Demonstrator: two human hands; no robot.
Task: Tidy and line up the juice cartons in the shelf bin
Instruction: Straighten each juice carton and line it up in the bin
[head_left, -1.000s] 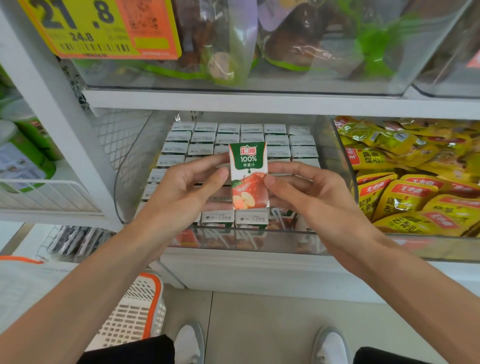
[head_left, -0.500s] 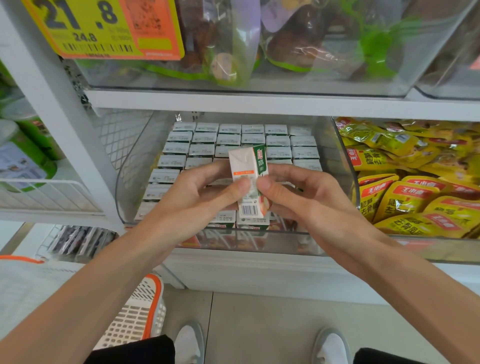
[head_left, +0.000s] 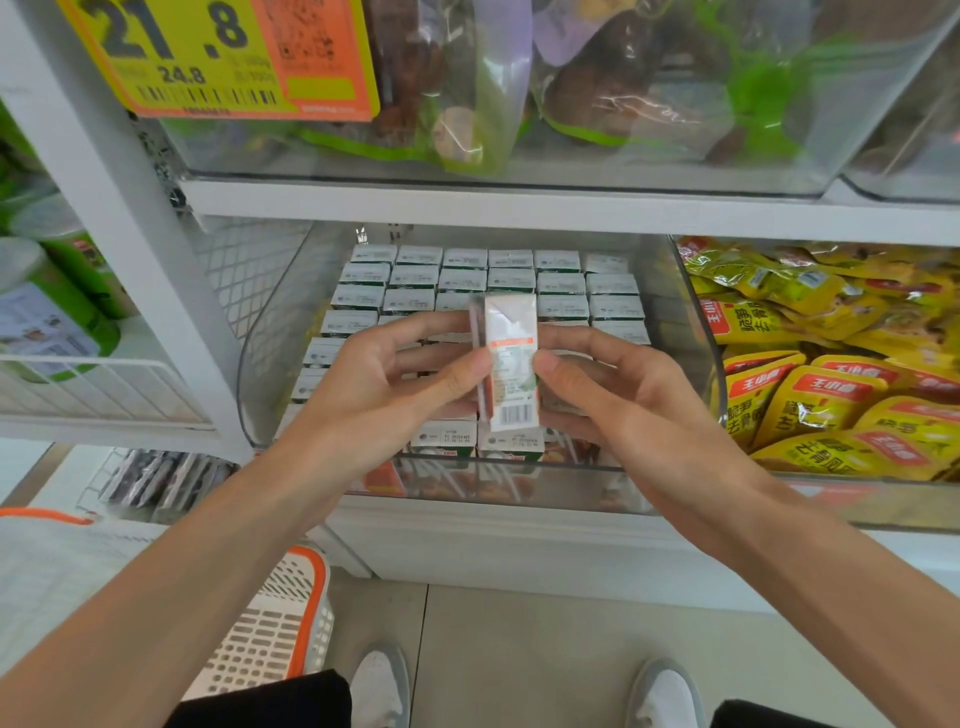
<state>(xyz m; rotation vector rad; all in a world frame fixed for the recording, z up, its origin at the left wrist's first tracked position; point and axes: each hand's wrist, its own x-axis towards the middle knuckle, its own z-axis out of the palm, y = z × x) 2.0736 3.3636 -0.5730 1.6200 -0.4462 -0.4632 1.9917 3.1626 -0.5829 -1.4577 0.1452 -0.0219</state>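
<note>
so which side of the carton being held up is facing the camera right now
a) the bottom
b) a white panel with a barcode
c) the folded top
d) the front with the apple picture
b: the juice carton, pinched between the left hand and the right hand, shows a white printed panel with a barcode near its lower edge.

Yellow-and-orange price tag (head_left: 218, 57), upper bin front: "21.8" in large figures, "24.8" smaller beneath, barcode below. Yellow snack packets (head_left: 810, 410), right bin: red labels in Chinese, "王小" legible. Juice carton (head_left: 510, 364): barcode shown, other print blurred.
</note>
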